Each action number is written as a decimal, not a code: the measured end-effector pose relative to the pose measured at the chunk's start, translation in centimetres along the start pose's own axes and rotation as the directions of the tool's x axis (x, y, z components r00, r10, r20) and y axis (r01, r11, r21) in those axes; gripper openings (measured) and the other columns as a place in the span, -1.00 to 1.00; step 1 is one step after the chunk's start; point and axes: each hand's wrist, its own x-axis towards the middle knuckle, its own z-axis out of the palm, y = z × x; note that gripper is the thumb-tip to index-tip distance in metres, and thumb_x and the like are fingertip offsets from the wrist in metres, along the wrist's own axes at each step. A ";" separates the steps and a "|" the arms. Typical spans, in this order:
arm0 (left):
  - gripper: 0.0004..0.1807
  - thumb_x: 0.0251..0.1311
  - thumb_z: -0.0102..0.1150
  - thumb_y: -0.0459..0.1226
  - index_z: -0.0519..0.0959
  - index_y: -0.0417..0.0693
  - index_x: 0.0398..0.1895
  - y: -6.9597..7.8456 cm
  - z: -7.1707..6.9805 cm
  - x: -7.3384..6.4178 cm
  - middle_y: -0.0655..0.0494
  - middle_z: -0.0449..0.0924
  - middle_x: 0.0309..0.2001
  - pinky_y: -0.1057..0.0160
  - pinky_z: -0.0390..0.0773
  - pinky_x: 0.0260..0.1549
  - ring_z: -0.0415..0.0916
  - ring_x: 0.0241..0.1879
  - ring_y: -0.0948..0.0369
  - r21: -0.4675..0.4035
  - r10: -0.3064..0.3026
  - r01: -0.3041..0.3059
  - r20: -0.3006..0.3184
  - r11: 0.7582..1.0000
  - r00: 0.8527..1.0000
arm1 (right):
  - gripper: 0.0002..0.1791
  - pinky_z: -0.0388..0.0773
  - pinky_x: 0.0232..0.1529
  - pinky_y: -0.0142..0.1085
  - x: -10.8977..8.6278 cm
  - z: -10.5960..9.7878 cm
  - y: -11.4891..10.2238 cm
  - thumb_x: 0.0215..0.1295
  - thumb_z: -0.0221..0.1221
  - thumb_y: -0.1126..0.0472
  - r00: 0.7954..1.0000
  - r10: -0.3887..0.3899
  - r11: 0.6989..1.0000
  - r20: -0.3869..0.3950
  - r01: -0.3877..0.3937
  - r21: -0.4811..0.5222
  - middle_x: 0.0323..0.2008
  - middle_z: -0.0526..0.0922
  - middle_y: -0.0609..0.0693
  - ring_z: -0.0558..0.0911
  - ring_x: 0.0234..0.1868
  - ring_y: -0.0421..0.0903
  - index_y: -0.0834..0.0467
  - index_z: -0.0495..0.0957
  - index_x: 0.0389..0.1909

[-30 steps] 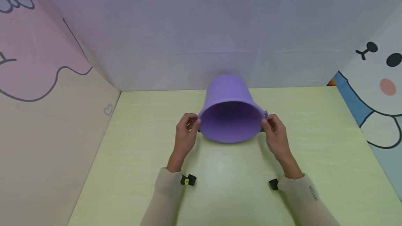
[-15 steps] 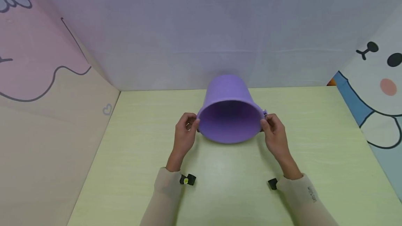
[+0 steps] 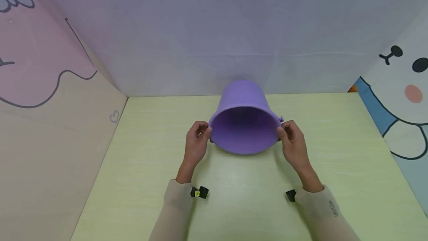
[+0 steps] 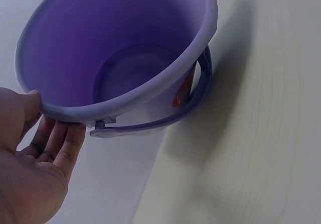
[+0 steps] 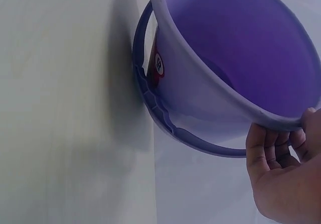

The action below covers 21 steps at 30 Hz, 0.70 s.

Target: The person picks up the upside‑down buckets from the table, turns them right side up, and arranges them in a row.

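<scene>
A purple bucket (image 3: 244,94) is tipped toward me in the head view, its mouth facing the front and its inside bare. On the left side of the rim, my left hand (image 3: 196,140) pinches the edge, thumb at the mouth and fingers underneath. My right hand (image 3: 292,141) grips the opposite side of the rim the same way. In the left wrist view the bucket's handle (image 4: 150,127) hangs down along the lower side. The right wrist view shows a red label (image 5: 159,66) on the outer wall, partly behind the handle.
The pale green table (image 3: 150,151) lies under the bucket. Behind stands a light purple cloth wall (image 3: 200,36), close to the bucket's base. Printed panels rise at the left (image 3: 50,140) and right (image 3: 401,111). Small black devices sit at both wrists.
The bucket's mouth has tilted very slightly further toward me, its lower rim a little lower in view. Both hands keep their hold on the rim.
</scene>
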 end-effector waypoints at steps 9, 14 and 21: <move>-0.89 0.49 0.17 -0.47 0.54 -0.43 -0.07 0.3 0.1 0.2 -0.08 0.52 -0.28 0.38 0.57 -0.34 0.49 -0.34 0.29 -0.018 0.006 -0.006 -0.001 1.000 1.000 | -0.82 0.49 -0.32 -0.50 0.2 -0.1 -0.5 0.60 0.06 0.41 1.000 -0.021 1.000 -0.018 0.020 -0.021 -0.38 0.46 -0.09 0.51 -0.38 -0.28 0.47 0.39 -0.22; -0.89 0.50 0.16 -0.46 0.53 -0.42 -0.07 0.7 0.2 0.3 -0.13 0.51 -0.28 0.41 0.53 -0.33 0.47 -0.34 0.27 -0.019 0.019 -0.018 0.015 1.000 1.000 | -0.80 0.46 -0.34 -0.51 0.4 -0.3 -0.8 0.61 0.08 0.38 0.999 -0.033 0.999 -0.041 0.031 -0.043 -0.40 0.46 -0.11 0.49 -0.40 -0.28 0.48 0.40 -0.22; -0.90 0.51 0.13 -0.47 0.51 -0.42 -0.06 1.0 0.3 0.3 -0.05 0.49 -0.28 0.42 0.51 -0.36 0.45 -0.35 0.28 -0.010 0.015 -0.015 0.017 1.000 1.000 | -0.83 0.49 -0.36 -0.51 0.6 -0.3 -1.1 0.59 0.09 0.41 0.998 -0.025 0.999 -0.050 0.023 -0.041 -0.41 0.47 -0.10 0.51 -0.41 -0.29 0.48 0.41 -0.22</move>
